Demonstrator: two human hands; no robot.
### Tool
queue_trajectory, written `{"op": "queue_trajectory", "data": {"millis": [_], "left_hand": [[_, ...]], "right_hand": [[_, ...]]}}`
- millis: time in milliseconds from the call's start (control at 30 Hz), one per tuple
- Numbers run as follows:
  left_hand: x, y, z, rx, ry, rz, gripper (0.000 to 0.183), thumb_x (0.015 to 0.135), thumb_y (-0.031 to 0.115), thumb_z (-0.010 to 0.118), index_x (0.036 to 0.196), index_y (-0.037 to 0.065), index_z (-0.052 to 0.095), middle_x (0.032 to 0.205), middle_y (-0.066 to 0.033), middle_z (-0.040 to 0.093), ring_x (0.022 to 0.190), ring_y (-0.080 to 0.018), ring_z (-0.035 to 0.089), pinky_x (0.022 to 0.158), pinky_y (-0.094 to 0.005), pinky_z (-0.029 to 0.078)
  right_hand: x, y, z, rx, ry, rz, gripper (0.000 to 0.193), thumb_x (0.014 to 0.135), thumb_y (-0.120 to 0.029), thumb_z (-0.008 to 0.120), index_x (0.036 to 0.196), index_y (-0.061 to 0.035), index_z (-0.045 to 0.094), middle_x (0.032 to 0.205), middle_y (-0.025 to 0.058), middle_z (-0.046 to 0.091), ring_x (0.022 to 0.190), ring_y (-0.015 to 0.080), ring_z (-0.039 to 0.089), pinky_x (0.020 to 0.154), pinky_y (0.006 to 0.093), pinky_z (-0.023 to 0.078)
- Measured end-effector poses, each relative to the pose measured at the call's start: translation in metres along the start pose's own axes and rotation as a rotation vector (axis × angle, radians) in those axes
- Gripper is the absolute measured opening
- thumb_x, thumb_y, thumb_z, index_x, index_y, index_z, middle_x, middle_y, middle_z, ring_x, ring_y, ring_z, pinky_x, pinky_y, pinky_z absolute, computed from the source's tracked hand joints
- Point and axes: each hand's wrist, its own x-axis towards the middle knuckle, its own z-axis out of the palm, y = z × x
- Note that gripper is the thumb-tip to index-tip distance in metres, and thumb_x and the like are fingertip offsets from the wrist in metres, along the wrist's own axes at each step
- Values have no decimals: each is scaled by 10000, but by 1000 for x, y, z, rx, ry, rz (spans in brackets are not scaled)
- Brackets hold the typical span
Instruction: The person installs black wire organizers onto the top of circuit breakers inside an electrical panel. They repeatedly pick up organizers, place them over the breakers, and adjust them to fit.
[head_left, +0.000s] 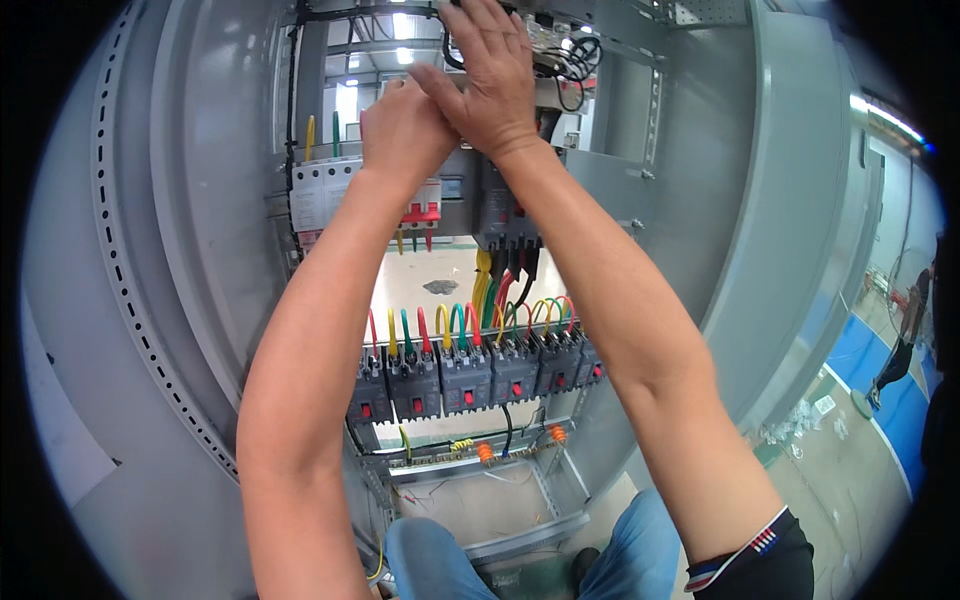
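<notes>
Both my arms reach up into a grey metal electrical cabinet. My left hand [408, 130] is closed, its fingers curled away from me, and whatever it holds is hidden. My right hand [490, 85] overlaps it at the thumb, with the fingers stretched upward by black wiring [575, 62] at the top. Below the hands sit a white surge protector block [322, 192], a small breaker with red levers [422, 214] and a large dark circuit breaker [503, 212]. Yellow, green, red and black cables [485, 275] hang from the large breaker.
A row of several dark breakers [466, 385] with red switches and looped coloured wires crosses the lower cabinet. Orange insulators [485, 452] stand on a rail below. The cabinet's side panel [800, 200] rises at right. Another person [905, 325] is far right, near plastic scraps [800, 425].
</notes>
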Motion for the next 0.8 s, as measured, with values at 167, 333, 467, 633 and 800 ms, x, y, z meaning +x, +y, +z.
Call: {"op": "queue_trajectory", "data": {"millis": [167,333,467,633,800], "left_hand": [[-7,-7,-8,-2,29,34,416,936,545,688,1015,155,808,974,-123,732,1002,-326,704,789,-465,603],[-8,-1,-11,45,-13,13,446,943,583,682,1006,161,811,915,-79,698,971,-294,697,747,-450,595],[-6,1,-17,4,-60,-8,410,934,531,697,1020,145,801,960,-119,726,1004,-328,704,768,-455,601],[-3,-6,-7,-31,-38,2,231,926,339,704,1065,172,781,1002,-127,722,992,-351,705,751,-472,597],[-7,-4,-15,-81,8,114,280,877,355,768,1051,137,777,995,-101,716,941,-347,692,762,-456,585]], "right_hand": [[8,-9,-23,110,79,52,706,914,-408,766,1482,-43,558,1546,225,528,1471,422,453,1237,539,309],[32,-7,-53,195,270,-70,630,940,-365,763,1453,-46,586,1547,209,532,1475,431,439,1229,522,311],[22,2,-15,159,384,-138,610,937,-579,714,1305,-94,679,1317,160,662,1267,377,596,1098,510,417],[-13,13,15,-39,32,-16,699,880,-582,733,1377,-99,651,1501,181,570,1438,384,475,1242,552,259],[-22,-51,-46,338,126,53,646,848,-436,810,1356,-72,648,1478,191,580,1362,409,531,1164,569,372]]}}
